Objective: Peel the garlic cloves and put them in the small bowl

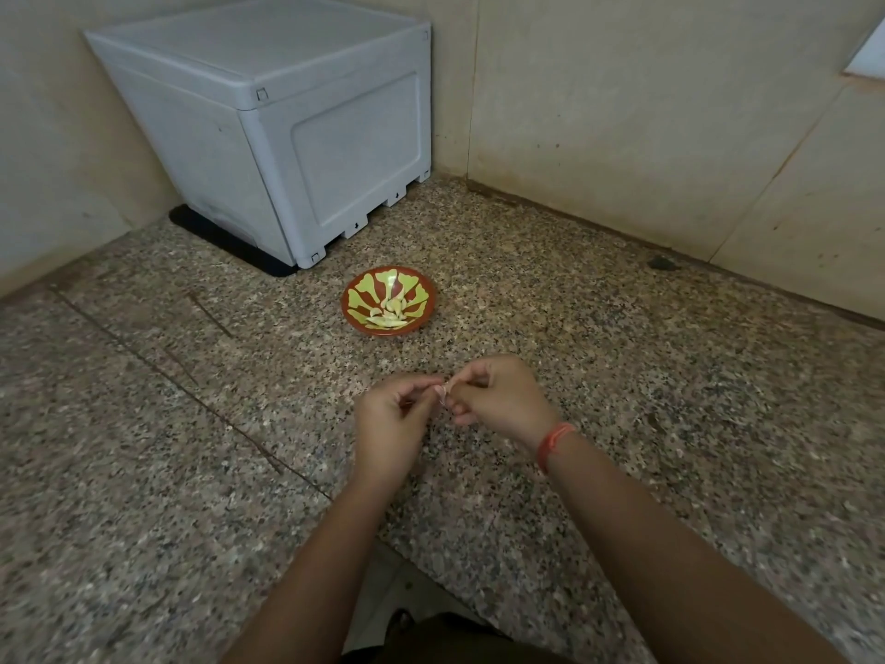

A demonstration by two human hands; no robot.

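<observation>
Near the centre of the frame, the left hand [390,424] and right hand [498,400] met over a speckled counter [670,400], fingertips of both pinching one clove [442,394]. Above them sat the bowl [424,306] holding peeled cloves [390,313]. A grey box [287,127] filled the upper left.

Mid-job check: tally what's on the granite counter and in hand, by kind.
Red-and-yellow patterned small bowl: 1
Grey plastic storage box: 1
Papery-skinned garlic clove, pinched by left hand and right hand: 1
Peeled cloves in the bowl: several, uncountable
Total counted: 3
</observation>
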